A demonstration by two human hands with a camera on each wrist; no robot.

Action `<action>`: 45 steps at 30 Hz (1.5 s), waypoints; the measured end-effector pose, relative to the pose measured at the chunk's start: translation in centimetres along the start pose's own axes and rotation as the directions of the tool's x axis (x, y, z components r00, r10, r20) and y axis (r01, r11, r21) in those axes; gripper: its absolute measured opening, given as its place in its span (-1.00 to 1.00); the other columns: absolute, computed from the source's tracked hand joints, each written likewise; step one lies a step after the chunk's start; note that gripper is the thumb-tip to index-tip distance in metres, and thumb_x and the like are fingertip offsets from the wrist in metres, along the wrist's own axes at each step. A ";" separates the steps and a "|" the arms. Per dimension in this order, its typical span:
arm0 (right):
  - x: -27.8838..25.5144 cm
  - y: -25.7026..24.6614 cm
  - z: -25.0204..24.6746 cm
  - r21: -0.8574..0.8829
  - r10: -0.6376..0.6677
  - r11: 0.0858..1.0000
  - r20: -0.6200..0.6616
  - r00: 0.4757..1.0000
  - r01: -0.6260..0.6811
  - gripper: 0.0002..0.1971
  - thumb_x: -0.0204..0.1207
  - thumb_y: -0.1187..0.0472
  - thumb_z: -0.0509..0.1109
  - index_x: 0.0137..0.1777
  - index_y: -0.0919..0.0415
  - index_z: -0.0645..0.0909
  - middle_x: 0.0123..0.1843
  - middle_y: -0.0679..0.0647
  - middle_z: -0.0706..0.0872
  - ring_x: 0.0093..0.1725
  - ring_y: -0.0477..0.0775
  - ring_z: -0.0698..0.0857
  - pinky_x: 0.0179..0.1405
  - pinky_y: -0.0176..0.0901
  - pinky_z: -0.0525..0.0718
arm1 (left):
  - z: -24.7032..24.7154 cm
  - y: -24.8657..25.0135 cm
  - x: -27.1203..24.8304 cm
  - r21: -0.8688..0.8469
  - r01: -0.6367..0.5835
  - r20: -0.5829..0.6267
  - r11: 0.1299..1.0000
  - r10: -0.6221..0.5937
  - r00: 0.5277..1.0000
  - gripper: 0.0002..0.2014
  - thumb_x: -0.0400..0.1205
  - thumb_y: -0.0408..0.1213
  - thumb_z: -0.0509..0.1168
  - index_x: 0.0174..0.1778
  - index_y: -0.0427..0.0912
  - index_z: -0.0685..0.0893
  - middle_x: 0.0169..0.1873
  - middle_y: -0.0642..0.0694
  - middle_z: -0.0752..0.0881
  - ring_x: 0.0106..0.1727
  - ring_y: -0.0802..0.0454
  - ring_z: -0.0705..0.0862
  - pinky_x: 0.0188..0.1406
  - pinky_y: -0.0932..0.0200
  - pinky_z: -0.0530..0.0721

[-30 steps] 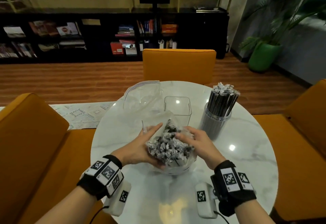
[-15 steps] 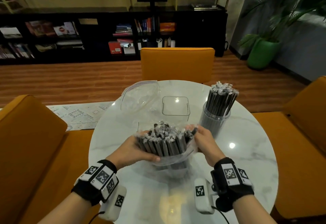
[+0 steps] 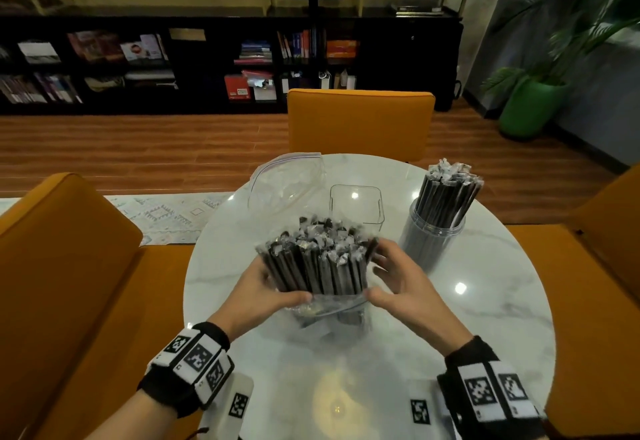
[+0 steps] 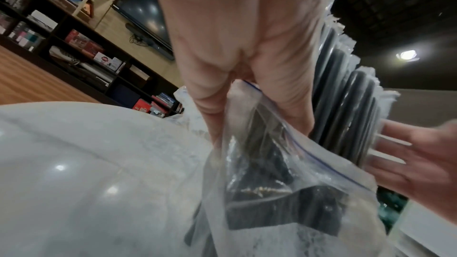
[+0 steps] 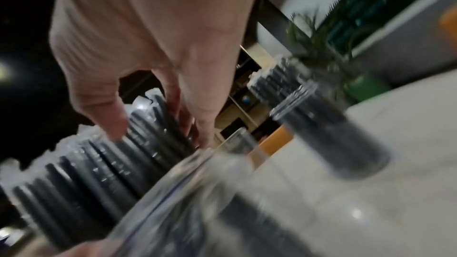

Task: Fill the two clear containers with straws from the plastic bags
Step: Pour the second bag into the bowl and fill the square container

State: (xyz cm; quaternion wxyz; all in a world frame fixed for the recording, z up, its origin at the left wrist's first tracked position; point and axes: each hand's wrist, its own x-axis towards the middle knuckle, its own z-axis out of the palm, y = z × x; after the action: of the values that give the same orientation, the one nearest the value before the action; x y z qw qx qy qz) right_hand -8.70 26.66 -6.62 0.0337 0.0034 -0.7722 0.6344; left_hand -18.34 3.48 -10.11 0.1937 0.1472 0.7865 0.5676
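A thick bundle of black wrapped straws (image 3: pixel 315 263) stands upright at the middle of the table, its lower part still inside a clear zip bag (image 3: pixel 330 306) that has slid down. My left hand (image 3: pixel 266 287) grips the bag and bundle from the left, thumb across the front; in the left wrist view the left hand (image 4: pixel 237 62) pinches the bag's rim (image 4: pixel 309 155). My right hand (image 3: pixel 398 280) lies against the bundle's right side with fingers spread. Behind stands an empty square clear container (image 3: pixel 356 207). To the right is a round clear container (image 3: pixel 433 242) packed with straws.
An empty zip bag (image 3: pixel 287 186) lies at the back left of the round white marble table (image 3: pixel 485 318). Orange chairs surround the table: one behind (image 3: pixel 360 121), one on the left (image 3: pixel 62 249), one on the right (image 3: pixel 606 249).
The bundle has gone from leaning toward me to standing upright. The bag has slipped down, baring the straws' upper half. Both hands have moved lower along its sides.
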 end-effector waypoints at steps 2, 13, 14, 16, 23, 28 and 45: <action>0.7 -0.9 1.3 0.133 -0.008 0.991 -0.066 0.998 0.016 -0.27 0.37 0.25 0.62 0.50 -0.11 0.41 0.29 -0.19 0.64 0.27 -0.28 0.66 0.27 -0.34 0.61 | 0.2 0.5 0.0 -0.004 0.014 0.018 1.000 -0.014 1.000 -0.50 0.33 -0.42 0.62 0.20 -0.15 0.73 0.04 -0.02 0.84 0.06 0.21 0.79 -0.03 0.39 0.72; 3.9 -2.0 2.6 -0.091 -0.141 0.989 -0.288 0.947 0.120 -0.69 0.53 0.00 0.40 0.10 0.19 0.47 -0.09 0.21 0.79 -0.10 0.15 0.79 -0.11 0.06 0.77 | -0.5 0.7 0.2 0.041 0.041 0.029 0.998 -0.042 0.999 -0.46 0.29 -0.48 0.63 0.18 -0.13 0.70 0.01 -0.05 0.83 0.01 0.23 0.79 -0.11 0.43 0.71; 4.2 -3.0 2.1 -0.083 -0.159 0.987 -0.303 0.940 0.140 -0.69 0.52 0.01 0.39 0.09 0.21 0.46 -0.10 0.22 0.78 -0.12 0.14 0.80 -0.06 0.12 0.76 | -0.7 0.8 0.4 0.047 0.038 0.011 0.998 -0.038 0.999 -0.46 0.29 -0.46 0.64 0.18 -0.12 0.70 0.01 -0.05 0.83 0.01 0.22 0.79 -0.10 0.43 0.70; 4.9 -4.8 0.9 -0.016 -0.190 0.980 -0.338 0.922 0.196 -0.78 0.57 0.16 0.38 0.06 0.27 0.45 -0.15 0.14 0.77 -0.19 0.02 0.80 -0.06 0.11 0.77 | -1.0 1.1 0.7 0.048 0.044 -0.005 0.998 -0.044 0.999 -0.48 0.30 -0.46 0.63 0.17 -0.11 0.70 0.00 -0.04 0.83 -0.01 0.26 0.79 -0.13 0.47 0.68; 7.1 -12.1 -4.6 -0.012 -0.383 0.902 -0.479 0.789 0.431 -0.87 0.64 0.30 0.33 -0.03 0.07 0.45 -0.21 0.08 0.70 -0.23 0.13 0.74 -0.08 0.05 0.77 | -1.3 0.8 0.7 0.002 0.087 -0.026 0.996 -0.087 0.996 -0.48 0.32 -0.58 0.58 0.15 -0.08 0.70 -0.08 0.08 0.83 -0.09 0.38 0.78 -0.17 0.50 0.68; 8.6 -17.8 -8.9 -0.012 -0.530 0.692 -0.688 0.496 0.722 -0.83 0.63 0.28 0.36 0.03 0.25 0.38 -0.23 0.02 0.67 -0.26 0.01 0.73 -0.13 0.00 0.77 | -1.3 0.7 0.3 -0.017 0.098 -0.032 0.995 -0.098 0.995 -0.43 0.31 -0.53 0.60 0.19 -0.02 0.65 0.00 0.08 0.80 -0.03 0.39 0.75 -0.08 0.47 0.66; 17.2 -2.0 -3.8 -0.259 0.163 0.920 -0.433 0.887 -0.295 -0.54 0.52 0.12 0.49 0.30 0.33 0.48 0.29 0.28 0.63 0.18 0.21 0.61 0.03 -0.07 0.53 | -1.1 -0.2 0.1 -0.015 0.121 -0.037 0.993 -0.121 0.992 -0.44 0.29 -0.50 0.62 0.20 -0.14 0.70 0.02 -0.02 0.85 0.06 0.18 0.80 0.05 0.30 0.72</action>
State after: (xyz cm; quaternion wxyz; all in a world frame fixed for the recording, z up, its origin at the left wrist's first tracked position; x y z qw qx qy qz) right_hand -25.56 30.59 -2.93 0.1161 -0.2250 -0.8351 0.4883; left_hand -18.96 2.59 -10.01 0.2136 0.0872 0.7940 0.5624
